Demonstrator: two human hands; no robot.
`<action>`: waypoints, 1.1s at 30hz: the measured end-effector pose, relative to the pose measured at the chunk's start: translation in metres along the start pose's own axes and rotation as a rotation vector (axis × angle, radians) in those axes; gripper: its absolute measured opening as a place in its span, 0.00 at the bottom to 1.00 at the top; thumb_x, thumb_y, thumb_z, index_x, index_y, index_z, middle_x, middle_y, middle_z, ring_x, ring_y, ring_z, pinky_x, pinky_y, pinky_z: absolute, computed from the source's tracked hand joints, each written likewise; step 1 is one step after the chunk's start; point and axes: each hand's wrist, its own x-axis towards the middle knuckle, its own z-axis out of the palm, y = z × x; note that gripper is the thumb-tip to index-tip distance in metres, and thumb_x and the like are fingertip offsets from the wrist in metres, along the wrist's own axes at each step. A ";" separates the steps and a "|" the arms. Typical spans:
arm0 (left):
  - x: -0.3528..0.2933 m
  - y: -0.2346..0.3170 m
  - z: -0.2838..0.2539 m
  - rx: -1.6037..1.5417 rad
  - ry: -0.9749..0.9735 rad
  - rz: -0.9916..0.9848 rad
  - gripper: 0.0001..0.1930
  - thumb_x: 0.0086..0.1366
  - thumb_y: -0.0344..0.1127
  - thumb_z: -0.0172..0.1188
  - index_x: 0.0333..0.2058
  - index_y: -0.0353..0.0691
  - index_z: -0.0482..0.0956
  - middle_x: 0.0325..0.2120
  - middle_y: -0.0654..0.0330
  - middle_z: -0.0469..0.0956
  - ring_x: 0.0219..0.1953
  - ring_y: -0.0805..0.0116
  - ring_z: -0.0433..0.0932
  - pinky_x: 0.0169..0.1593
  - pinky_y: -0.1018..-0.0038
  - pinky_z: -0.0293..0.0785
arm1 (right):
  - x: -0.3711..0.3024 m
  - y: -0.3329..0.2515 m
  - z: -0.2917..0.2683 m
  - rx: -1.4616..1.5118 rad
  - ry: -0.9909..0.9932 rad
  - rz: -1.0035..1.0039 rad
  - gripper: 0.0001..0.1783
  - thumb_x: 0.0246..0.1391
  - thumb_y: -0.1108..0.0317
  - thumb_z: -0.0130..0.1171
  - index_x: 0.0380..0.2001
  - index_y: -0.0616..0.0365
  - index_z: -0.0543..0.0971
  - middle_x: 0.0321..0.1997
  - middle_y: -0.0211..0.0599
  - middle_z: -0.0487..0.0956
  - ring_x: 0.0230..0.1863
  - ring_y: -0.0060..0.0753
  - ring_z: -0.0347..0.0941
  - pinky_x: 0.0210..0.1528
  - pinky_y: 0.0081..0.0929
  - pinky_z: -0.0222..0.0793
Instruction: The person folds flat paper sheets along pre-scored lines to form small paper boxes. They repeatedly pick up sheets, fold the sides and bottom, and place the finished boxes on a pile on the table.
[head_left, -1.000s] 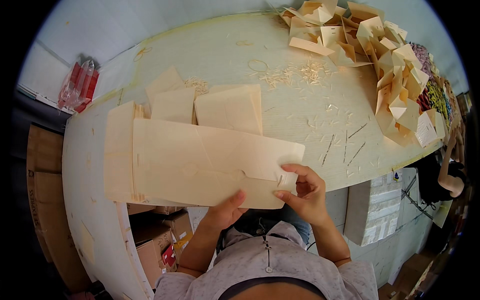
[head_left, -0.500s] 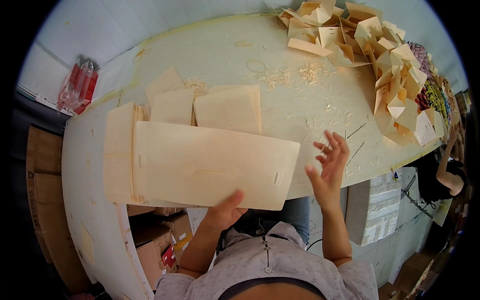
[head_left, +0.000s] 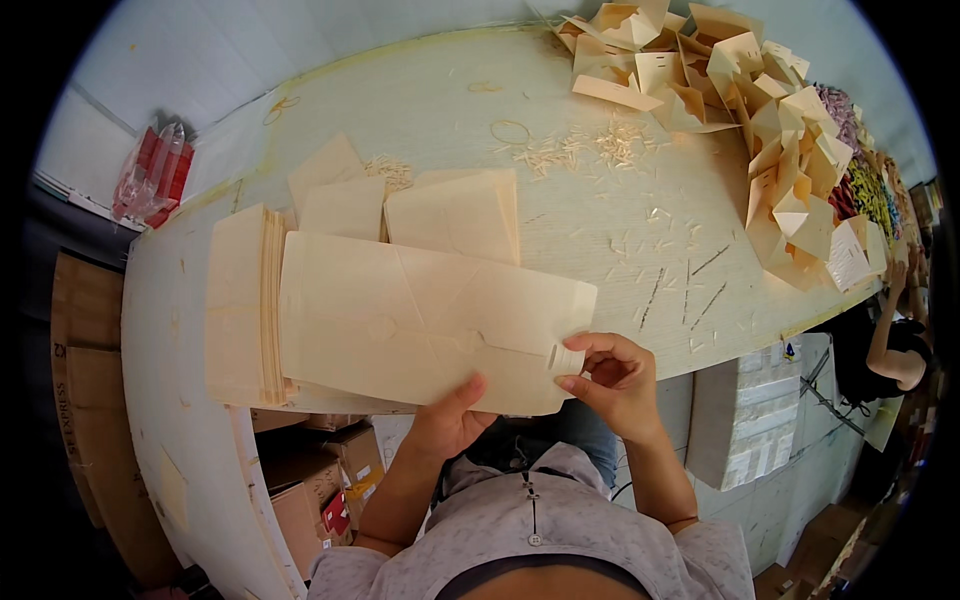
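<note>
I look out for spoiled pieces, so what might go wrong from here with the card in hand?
The cream card might crease or tear at its slotted end, where the right hand touches it.

Its near right corner juts past the table edge, so it could slip if the left hand loosens.

Small pale pieces lie loose on the table and could be scattered by a stray sleeve.

A workshop, it seems: a broad pale-green tabletop [head_left: 410,120] with flat cream card-like sheets [head_left: 425,290], folded cream card-like pieces [head_left: 790,170] heaped up, scattered thin pale slivers [head_left: 620,145]; brown cardboard boxes [head_left: 112,430] alongside.
</note>
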 end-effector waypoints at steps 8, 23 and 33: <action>-0.001 -0.002 -0.004 -0.007 -0.007 -0.008 0.21 0.64 0.29 0.44 0.56 0.37 0.55 0.54 0.53 0.62 0.57 0.59 0.62 0.58 0.61 0.60 | -0.001 0.001 -0.005 -0.036 0.001 -0.044 0.17 0.42 0.88 0.53 0.38 0.67 0.74 0.31 0.30 0.73 0.28 0.15 0.65 0.33 0.13 0.62; -0.007 -0.015 -0.017 0.511 0.180 -0.076 0.15 0.63 0.39 0.52 0.45 0.40 0.67 0.32 0.67 0.71 0.29 0.83 0.67 0.27 0.87 0.62 | -0.003 0.014 -0.006 -0.490 0.191 -0.175 0.19 0.42 0.85 0.53 0.40 0.61 0.69 0.29 0.30 0.71 0.24 0.15 0.63 0.28 0.12 0.59; 0.001 -0.007 -0.007 0.085 -0.033 0.002 0.20 0.64 0.30 0.44 0.55 0.36 0.57 0.53 0.54 0.63 0.56 0.60 0.63 0.58 0.60 0.60 | -0.007 0.013 -0.007 -0.228 0.177 -0.163 0.32 0.45 0.79 0.54 0.54 0.61 0.53 0.35 0.40 0.76 0.39 0.28 0.72 0.43 0.22 0.64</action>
